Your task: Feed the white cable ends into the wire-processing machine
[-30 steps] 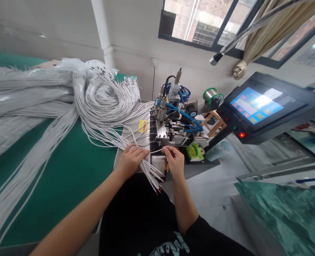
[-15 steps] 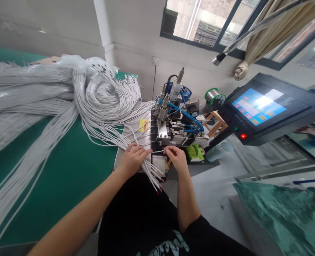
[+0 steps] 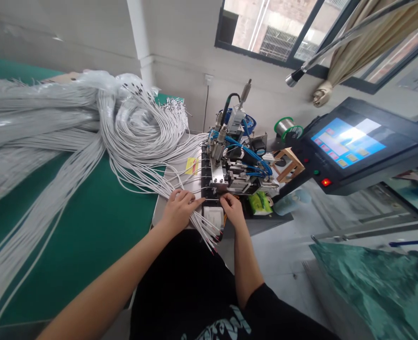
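Note:
My left hand point(image 3: 181, 208) is closed over a bundle of white cables point(image 3: 206, 230), whose stripped, reddish ends fan out below it. A single white cable point(image 3: 211, 199) runs from the left thumb and forefinger across to my right hand point(image 3: 231, 207), which pinches its far end. This cable lies level at the front edge of a benchtop machine point(image 3: 226, 174) with metal cylinders and blue air tubes. Other cables from the pile lead into the dark strip along the machine's left side. The fingertips of my right hand are partly hidden against the machine.
A large heap of white cables point(image 3: 141, 137) covers much of the green table point(image 3: 123, 226) on the left. A touchscreen panel point(image 3: 350, 141) stands at the right. Behind the machine is a wire spool point(image 3: 285, 126); a green packet point(image 3: 260, 204) lies beside it.
My right hand has brought the cable end slightly up against the machine's front, and the cable is now straighter. The left hand has shifted a little along with it; the view moved slightly.

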Available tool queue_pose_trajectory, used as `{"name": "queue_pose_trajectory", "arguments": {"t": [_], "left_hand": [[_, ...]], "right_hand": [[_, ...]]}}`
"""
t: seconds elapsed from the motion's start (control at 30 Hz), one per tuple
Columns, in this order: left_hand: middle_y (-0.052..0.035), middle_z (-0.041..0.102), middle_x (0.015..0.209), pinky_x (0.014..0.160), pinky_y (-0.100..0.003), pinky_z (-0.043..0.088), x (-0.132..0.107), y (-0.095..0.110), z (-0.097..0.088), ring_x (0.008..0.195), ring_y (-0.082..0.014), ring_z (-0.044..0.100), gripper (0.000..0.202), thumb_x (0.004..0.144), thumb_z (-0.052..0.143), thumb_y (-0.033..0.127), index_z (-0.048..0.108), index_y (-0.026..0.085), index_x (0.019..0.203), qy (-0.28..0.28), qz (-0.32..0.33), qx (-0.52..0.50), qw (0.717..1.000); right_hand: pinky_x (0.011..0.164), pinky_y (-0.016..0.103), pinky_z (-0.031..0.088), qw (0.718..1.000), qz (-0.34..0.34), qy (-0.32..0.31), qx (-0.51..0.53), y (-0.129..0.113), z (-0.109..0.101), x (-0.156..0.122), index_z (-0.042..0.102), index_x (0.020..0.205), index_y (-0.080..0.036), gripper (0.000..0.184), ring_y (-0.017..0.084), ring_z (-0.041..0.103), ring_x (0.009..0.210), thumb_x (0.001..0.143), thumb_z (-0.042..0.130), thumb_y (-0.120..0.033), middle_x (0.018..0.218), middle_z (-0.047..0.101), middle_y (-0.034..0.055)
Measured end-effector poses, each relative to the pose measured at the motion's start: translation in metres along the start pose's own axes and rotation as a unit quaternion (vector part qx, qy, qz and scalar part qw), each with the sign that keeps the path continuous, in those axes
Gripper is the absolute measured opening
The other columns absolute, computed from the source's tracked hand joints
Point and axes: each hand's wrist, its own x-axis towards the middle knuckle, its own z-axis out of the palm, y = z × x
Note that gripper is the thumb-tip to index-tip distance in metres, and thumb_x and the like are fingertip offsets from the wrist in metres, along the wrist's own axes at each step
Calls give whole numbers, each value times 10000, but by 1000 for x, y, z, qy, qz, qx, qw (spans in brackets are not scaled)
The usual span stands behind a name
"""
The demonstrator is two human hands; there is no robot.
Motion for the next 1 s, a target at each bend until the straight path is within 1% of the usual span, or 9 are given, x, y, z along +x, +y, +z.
{"name": "queue_pose_trajectory", "arguments": {"t": [0.1, 0.23, 0.33, 0.5, 0.63, 0.73, 0.83, 0.93, 1.0], "left_hand": [[-65, 645, 891, 914, -424, 348, 0, 0, -1, 912, -228, 543, 448, 823, 458, 52, 662, 270, 1157, -6, -8, -14, 1000], [-68, 654, 898, 918, -437, 341, 0, 1, -3, 924, -231, 551, 433, 815, 459, 48, 679, 261, 1121, -8, -20, -28, 999], [-73, 656, 904, 922, -441, 339, 0, 3, -3, 938, -237, 550, 419, 825, 451, 49, 684, 251, 1109, -10, -23, -20, 999], [-70, 653, 904, 913, -438, 340, -1, 4, -1, 928, -236, 548, 423, 822, 462, 49, 683, 259, 1115, -9, -25, 2, 1000], [-73, 652, 905, 908, -437, 344, -1, 4, -2, 935, -241, 546, 437, 805, 468, 42, 677, 257, 1123, -11, -27, -2, 1000], [-75, 658, 919, 906, -441, 353, -1, 3, -2, 938, -244, 549, 426, 814, 465, 58, 670, 249, 1134, -20, -37, -14, 999], [-101, 658, 1043, 920, -455, 357, -2, 2, 0, 1017, -273, 538, 372, 823, 487, 101, 676, 223, 1119, -16, -62, -11, 998], [-138, 601, 1212, 951, -488, 346, -3, 2, 1, 1126, -316, 495, 353, 837, 508, 167, 666, 215, 1148, 8, -86, -10, 996], [-140, 591, 1234, 961, -505, 337, -3, 3, -2, 1119, -314, 502, 356, 851, 498, 185, 657, 228, 1166, 18, -89, -7, 996]], "right_hand": [[559, 237, 358, 997, 39, -11, 72, 10, 5, 3, 530, 615, -195, 240, 125, 447, 558, 765, 544, -382, 562, 483, -43], [500, 225, 319, 980, 120, -15, 157, 20, 12, 4, 495, 568, -202, 257, 107, 387, 500, 704, 572, -407, 501, 428, -60], [477, 222, 291, 972, 143, -18, 185, 22, 14, 4, 468, 540, -205, 274, 96, 349, 474, 670, 587, -414, 486, 402, -68], [464, 217, 275, 973, 137, -12, 183, 24, 13, 0, 473, 571, -199, 322, 88, 324, 467, 693, 601, -468, 493, 389, -74], [480, 211, 298, 983, 108, 21, 147, 27, 9, -8, 521, 627, -187, 328, 98, 383, 507, 743, 604, -482, 532, 442, -57], [502, 214, 328, 985, 92, 44, 138, 25, 5, -14, 535, 625, -183, 328, 101, 413, 514, 781, 588, -466, 534, 470, -50], [524, 223, 362, 986, 83, 57, 133, 21, -1, -16, 540, 623, -184, 325, 105, 433, 517, 791, 588, -459, 536, 488, -43], [526, 231, 379, 986, 78, 65, 132, 18, -6, -18, 551, 641, -188, 325, 111, 450, 519, 795, 589, -471, 549, 496, -35], [525, 233, 381, 986, 77, 66, 133, 16, -9, -19, 552, 651, -188, 332, 113, 460, 520, 804, 587, -481, 561, 496, -33]]}}
